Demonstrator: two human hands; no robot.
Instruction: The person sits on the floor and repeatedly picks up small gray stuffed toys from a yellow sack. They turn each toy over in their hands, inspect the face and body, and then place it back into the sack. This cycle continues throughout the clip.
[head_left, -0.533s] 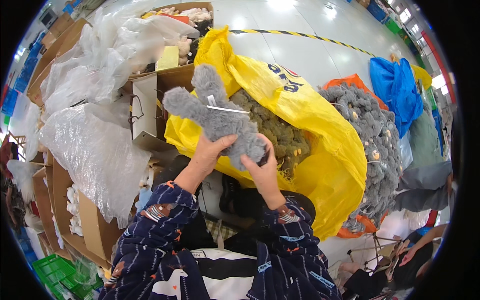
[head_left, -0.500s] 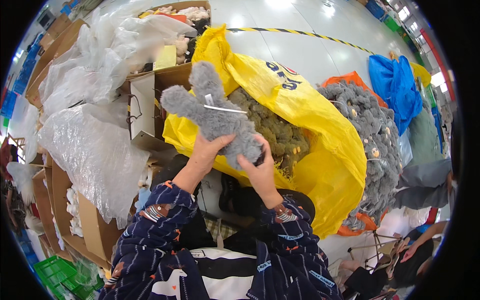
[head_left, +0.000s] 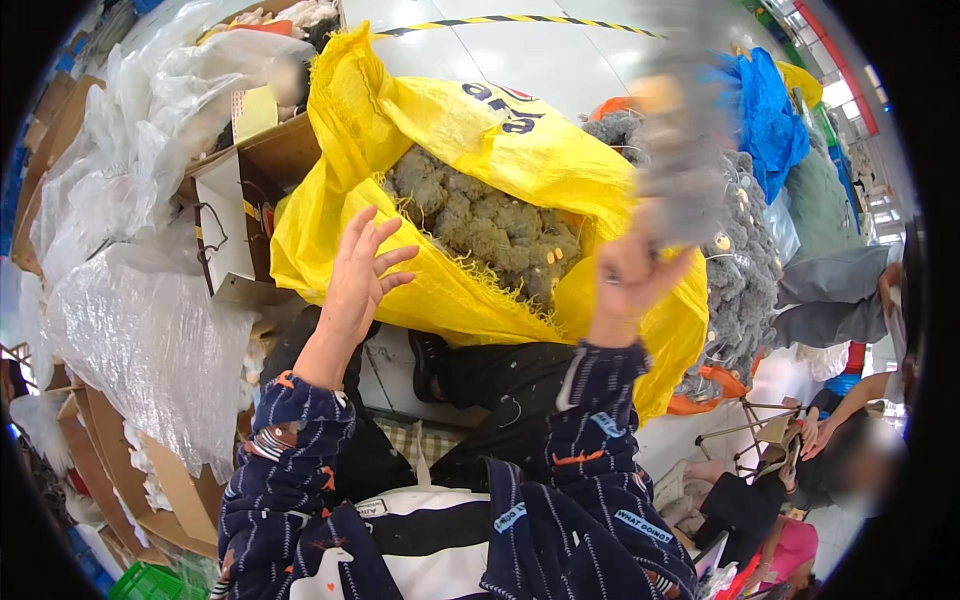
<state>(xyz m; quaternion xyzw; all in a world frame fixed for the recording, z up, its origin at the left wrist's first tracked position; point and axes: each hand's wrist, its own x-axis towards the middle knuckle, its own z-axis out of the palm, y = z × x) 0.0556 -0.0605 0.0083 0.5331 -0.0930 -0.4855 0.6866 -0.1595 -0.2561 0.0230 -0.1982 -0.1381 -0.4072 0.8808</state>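
A grey plush toy, smeared by motion, stretches upward from my right hand, whose fingers are closed on its lower end. Both are over the right side of an open yellow woven sack. Fuzzy grey-green plush pieces fill the sack's mouth. Holding nothing, my left hand is raised at the sack's near left side with its fingers apart. To the right of the sack lies a large heap of grey plush toys, partly hidden behind the moving toy.
Clear plastic sheeting drapes over cardboard boxes on the left. A blue bag stands beyond the grey heap. Black-and-yellow tape crosses the floor. At the lower right, a co-worker's hand is near a folding stand.
The grey plush toy has left my left hand and moved right in my right hand, toward the grey heap. My left hand has moved left and opened. The view has shifted slightly.
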